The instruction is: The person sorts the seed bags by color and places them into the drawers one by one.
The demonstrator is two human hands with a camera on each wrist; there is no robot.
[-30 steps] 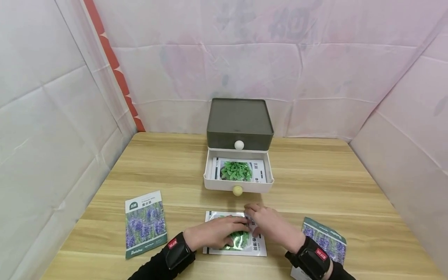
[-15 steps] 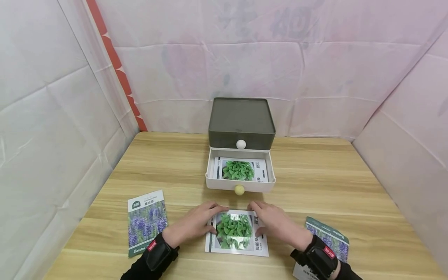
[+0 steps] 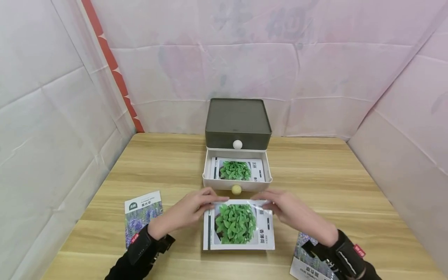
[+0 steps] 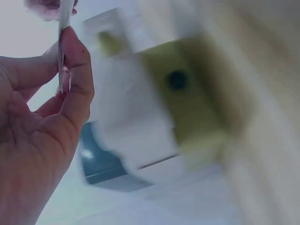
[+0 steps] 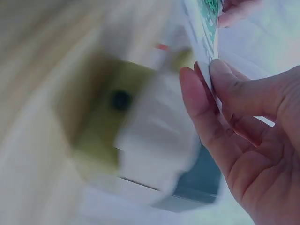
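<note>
Table (image 3: 315,182), light wood, walled on 3 sides by pale sheeting. It carries everything below.

Drawer box (image 3: 238,118), grey, 2 tiers, straight ahead of both hands. Top tier closed, white knob. Lower drawer (image 3: 267,171) pulled out, white, yellow knob (image 3: 236,189) just beyond the fingertips. 1 green-leaf packet (image 3: 236,170) already lies flat inside it.

Seed packet (image 3: 238,225), green leaf print, held between both hands, near edge low over the table, far edge tipped up toward the drawer. Left hand (image 3: 190,210) pinches its far left corner, thumb and fingers curled on the edge; the left wrist view shows the thin edge clamped between thumb and forefinger. Right hand (image 3: 290,210) pinches the far right corner the same way; the right wrist view shows fingers (image 5: 199,101) closed on the packet edge.

Progress, as judged: 1 packet stowed, 1 lifted and aimed at the open drawer, not yet in. 2 lavender packets untouched: 1 (image 3: 143,214) on the table just outside the left forearm, 1 (image 3: 308,260) beside the right wrist, partly hidden by the wrist strap. Roughly a quarter done if all 4 go in.

Obstacles: the drawer's front wall and knob stand between packet and drawer floor; the packet must clear that lip. The stowed packet fills most of the drawer floor, so the new one likely lands on top. Both wrist views are blurred beyond the fingers.
</note>
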